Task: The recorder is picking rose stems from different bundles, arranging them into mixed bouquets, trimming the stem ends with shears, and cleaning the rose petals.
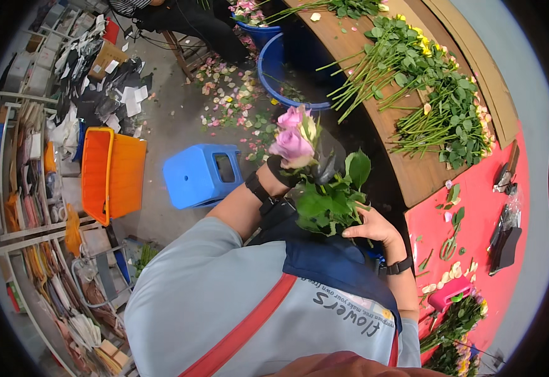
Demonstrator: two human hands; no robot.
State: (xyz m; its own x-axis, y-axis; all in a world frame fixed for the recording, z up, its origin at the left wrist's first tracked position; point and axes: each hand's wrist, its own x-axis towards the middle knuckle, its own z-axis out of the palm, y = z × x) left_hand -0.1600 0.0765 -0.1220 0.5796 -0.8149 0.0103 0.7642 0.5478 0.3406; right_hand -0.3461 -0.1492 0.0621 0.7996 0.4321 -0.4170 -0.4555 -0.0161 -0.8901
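Note:
Pink-lilac roses (pixel 294 141) with green leaves (pixel 328 202) are held in front of my body, blooms toward the upper left. My left hand (pixel 284 170), in a black glove, is around them just below the blooms; dark gloved fingers show beside the stems. At the lower right of the foliage is my bare right hand (pixel 376 227), thumb and fingers apart at the leaves. Whether it grips the stems there is hidden. Both wrists wear black bands. My navy apron (pixel 321 259) lies below the foliage.
Cut roses (pixel 425 118) lie on a wooden table (pixel 392 160). Scissors (pixel 448 248) and a pink tool (pixel 450 292) rest on a red surface (pixel 486 226). A blue bucket (pixel 293 101), blue stool (pixel 189 176) and orange bin (pixel 128 176) stand on the petal-strewn floor. Another person (pixel 189 33) sits beyond.

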